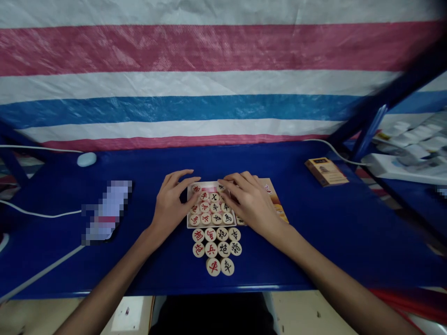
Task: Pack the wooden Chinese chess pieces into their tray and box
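A white tray (211, 226) holds several rows of round Chinese chess pieces (216, 218) with red and black characters. My left hand (173, 197) is at its left edge, thumb and index finger apart around a red-marked piece (196, 189) in the far left corner. Over the right edge, my right hand (249, 197) curves with fingers spread, fingertips beside a black-marked piece (221, 187) in the far right corner and partly covering the right column. In front of the tray, more stacked chess pieces (211, 250) stand in rows on the blue tabletop.
Under my right hand lies a printed cardboard box or lid (270, 188). A phone (110, 209) with a cable is at left, near a light-blue rounded case (86, 159). A small tan box (326, 171) and a white power strip (394, 168) are at right.
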Demonstrator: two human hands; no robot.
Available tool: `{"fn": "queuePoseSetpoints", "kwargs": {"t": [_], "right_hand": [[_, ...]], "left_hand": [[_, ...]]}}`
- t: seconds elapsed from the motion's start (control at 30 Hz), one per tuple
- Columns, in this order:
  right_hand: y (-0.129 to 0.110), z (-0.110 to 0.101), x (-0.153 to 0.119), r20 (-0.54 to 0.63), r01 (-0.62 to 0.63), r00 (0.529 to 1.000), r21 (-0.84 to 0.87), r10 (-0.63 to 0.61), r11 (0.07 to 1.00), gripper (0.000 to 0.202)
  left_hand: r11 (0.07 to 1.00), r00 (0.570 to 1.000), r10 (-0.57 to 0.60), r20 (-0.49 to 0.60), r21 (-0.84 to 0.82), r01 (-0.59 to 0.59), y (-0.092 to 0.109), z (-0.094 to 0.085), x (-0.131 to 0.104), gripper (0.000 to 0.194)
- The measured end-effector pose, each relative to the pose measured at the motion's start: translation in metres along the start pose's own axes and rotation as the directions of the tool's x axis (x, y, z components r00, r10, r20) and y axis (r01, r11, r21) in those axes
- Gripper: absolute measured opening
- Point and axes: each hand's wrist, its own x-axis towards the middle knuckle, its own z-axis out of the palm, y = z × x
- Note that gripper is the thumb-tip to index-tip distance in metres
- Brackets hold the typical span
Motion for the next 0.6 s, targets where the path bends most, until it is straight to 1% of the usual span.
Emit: {"fn": "queuePoseSetpoints", "kwargs": {"t": [0.17,0.3,0.37,0.47,0.53,0.6], "right_hand": [[0.0007,0.0021,-0.0023,0.000,0.007,1.000,0.046,-0.007,0.999,0.023],[0.0015,0.0027,-0.0029,0.029,0.014,0.999,0.072,-0.016,0.997,0.023],[0.0011,0.0014,-0.0028,0.059,0.021,0.998,0.061,-0.024,0.998,0.025],[-0.0008,-0.0017,-0.0024,0.095,0.030,0.995,0.048,-0.034,0.998,0.028],[-0.0024,-0.0032,-0.0024,0.097,0.030,0.995,0.053,-0.035,0.998,0.028],[-0.0036,-0.0038,-0.0028,0.088,0.015,0.996,0.060,-0.020,0.998,0.026]], "left_hand": [[0.999,0.999,-0.035,0.016,-0.039,0.035,0.0002,0.0000,0.0005,0.018],[0.997,0.997,-0.072,0.016,-0.026,0.073,-0.0028,0.0007,-0.0007,0.013],[0.998,0.998,-0.054,0.039,-0.014,0.055,-0.0041,0.0008,-0.0016,0.019],[1.000,0.996,0.010,0.092,0.000,-0.010,-0.0051,0.0008,-0.0024,0.027],[0.999,0.994,0.028,0.105,0.014,-0.030,-0.0050,0.0004,-0.0021,0.024],[0.999,0.995,0.030,0.096,0.028,-0.033,-0.0042,-0.0005,-0.0012,0.017]]}}
